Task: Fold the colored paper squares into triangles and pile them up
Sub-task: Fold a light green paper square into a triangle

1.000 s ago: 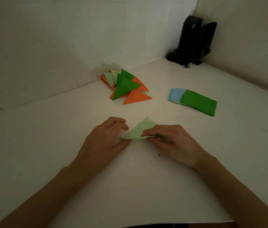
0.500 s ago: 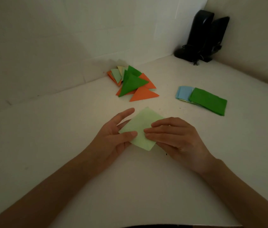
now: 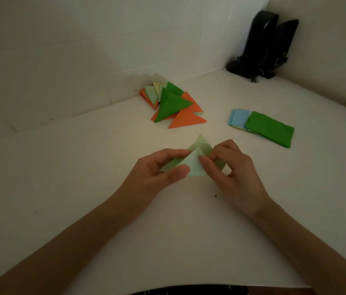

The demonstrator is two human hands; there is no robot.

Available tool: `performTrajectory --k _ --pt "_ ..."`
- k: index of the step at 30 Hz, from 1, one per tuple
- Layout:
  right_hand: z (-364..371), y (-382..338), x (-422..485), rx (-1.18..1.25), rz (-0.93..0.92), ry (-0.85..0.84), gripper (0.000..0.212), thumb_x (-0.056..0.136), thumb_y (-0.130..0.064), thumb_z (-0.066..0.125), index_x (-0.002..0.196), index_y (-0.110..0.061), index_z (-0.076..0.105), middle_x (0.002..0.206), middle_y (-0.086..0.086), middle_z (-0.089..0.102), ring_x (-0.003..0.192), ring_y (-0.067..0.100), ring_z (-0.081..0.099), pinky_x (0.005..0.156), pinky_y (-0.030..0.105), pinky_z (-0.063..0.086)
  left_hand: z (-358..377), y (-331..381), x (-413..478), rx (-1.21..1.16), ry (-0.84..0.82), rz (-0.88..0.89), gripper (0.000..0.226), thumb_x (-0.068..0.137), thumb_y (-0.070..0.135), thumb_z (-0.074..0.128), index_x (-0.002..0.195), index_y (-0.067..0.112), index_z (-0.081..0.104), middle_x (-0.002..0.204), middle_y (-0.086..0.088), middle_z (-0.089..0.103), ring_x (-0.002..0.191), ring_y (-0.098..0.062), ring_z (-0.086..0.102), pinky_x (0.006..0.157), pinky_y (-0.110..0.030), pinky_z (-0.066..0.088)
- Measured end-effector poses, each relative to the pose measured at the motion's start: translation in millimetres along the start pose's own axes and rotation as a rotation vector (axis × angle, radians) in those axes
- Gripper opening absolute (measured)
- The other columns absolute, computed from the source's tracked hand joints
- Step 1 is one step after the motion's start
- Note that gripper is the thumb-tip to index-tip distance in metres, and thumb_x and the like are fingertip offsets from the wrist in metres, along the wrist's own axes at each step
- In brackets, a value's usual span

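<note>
Head view, as I read it from my station: left hand and right hand both pinch a pale green paper, partly folded, over the white table. Thumbs and curled fingers close on its flaps. Beyond it lies the pile of folded triangles; the unfolded squares sit to the right, well apart.

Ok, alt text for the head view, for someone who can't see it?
The left hand and right hand pinch a half-folded light green paper at a white table. Beyond it lie a pile of folded triangles and a stack of unfolded squares.
</note>
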State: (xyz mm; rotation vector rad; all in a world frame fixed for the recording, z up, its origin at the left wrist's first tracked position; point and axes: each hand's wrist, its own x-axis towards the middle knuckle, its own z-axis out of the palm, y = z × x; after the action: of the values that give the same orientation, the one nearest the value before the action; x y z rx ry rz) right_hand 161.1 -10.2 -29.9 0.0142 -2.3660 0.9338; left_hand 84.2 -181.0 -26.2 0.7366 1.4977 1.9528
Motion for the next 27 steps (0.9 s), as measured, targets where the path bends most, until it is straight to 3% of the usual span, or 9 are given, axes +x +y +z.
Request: performTrajectory --k 3,7,12,14,17,20,23,27 --pt "1.5 -1.1 0.4 -0.025 -0.027 -0.002 0.035 0.089 -0.033 0.052 0.065 -0.008 0.056 0.066 -0.007 0.047 0.069 0.009 0.043 0.062 0.015 0.036 1.8 1.3 -2.1 0.111 0.029 0.087 0.028 0.074 0.009 0.072 0.1 0.019 0.068 0.097 0.008 0.07 0.089 -0.003 0.063 0.075 -0.016 0.049" --pt "2.9 -1.3 1.8 -0.08 -0.064 0.009 0.035 0.089 -0.031 0.052 0.062 -0.008 0.053 0.062 -0.006 0.042 0.069 0.013 0.042 0.061 0.026 0.037 2.3 -0.3 -2.1 0.167 0.05 0.114 0.036 0.074 0.01 0.066 0.107 0.024 0.063 0.099 0.013 0.07 0.094 -0.002 0.063 0.081 -0.021 0.051" --pt "4.2 -1.4 0.9 -0.093 -0.075 0.006 0.032 0.088 -0.035 0.053 0.067 -0.01 0.053 0.067 -0.005 0.047 0.074 0.014 0.042 0.065 0.021 0.037 2.1 -3.2 -0.3 0.211 0.079 0.144 0.035 0.084 -0.004 0.061 0.102 0.025 0.065 0.1 0.017 0.07 0.096 -0.002 0.064 0.078 -0.02 0.052" --pt "3.8 -0.6 1.4 -0.053 0.021 0.005 0.025 0.083 -0.042 0.057 0.085 -0.017 0.056 0.084 -0.009 0.053 0.087 0.011 0.045 0.077 0.012 0.035 2.8 -3.1 0.2 0.166 0.087 0.138 0.04 0.084 -0.009 0.057 0.104 0.025 0.064 0.095 0.017 0.071 0.091 -0.001 0.064 0.073 -0.017 0.051" --pt "-1.1 -4.1 7.9 0.319 0.349 -0.07 0.049 0.067 -0.042 0.071 0.109 -0.027 0.051 0.109 -0.013 0.056 0.104 0.003 0.052 0.089 0.016 0.04 2.8 -2.8 0.4 0.132 0.094 0.144 0.042 0.083 -0.012 0.055 0.106 0.024 0.062 0.091 0.017 0.071 0.088 0.001 0.064 0.07 -0.014 0.051" --pt "-7.8 -8.1 11.4 0.812 0.542 -0.232 0.038 0.068 -0.012 0.073 0.103 -0.014 0.061 0.094 -0.002 0.069 0.084 0.009 0.065 0.073 0.022 0.051 0.6 -3.3 1.1 0.147 0.092 0.168 0.042 0.082 -0.011 0.059 0.105 0.025 0.062 0.091 0.019 0.071 0.088 0.003 0.064 0.07 -0.013 0.049" --pt "-11.2 -14.5 11.4 0.821 0.529 -0.25 0.02 0.071 -0.004 0.07 0.089 -0.005 0.062 0.077 0.001 0.07 0.067 0.01 0.065 0.061 0.018 0.051 -0.6 -4.3 0.8 0.187 0.078 0.189 0.034 0.077 0.002 0.062 0.101 0.026 0.065 0.097 0.019 0.07 0.096 0.001 0.063 0.077 -0.015 0.049" --pt "-8.7 -13.1 9.0 0.728 0.516 -0.185 0.007 0.078 -0.001 0.066 0.08 -0.007 0.064 0.069 -0.001 0.067 0.062 0.008 0.061 0.058 0.018 0.049 -0.7 -6.0 0.1 0.257 0.103 0.212 0.028 0.077 0.01 0.061 0.099 0.027 0.066 0.099 0.02 0.069 0.096 0.001 0.062 0.084 -0.019 0.05"
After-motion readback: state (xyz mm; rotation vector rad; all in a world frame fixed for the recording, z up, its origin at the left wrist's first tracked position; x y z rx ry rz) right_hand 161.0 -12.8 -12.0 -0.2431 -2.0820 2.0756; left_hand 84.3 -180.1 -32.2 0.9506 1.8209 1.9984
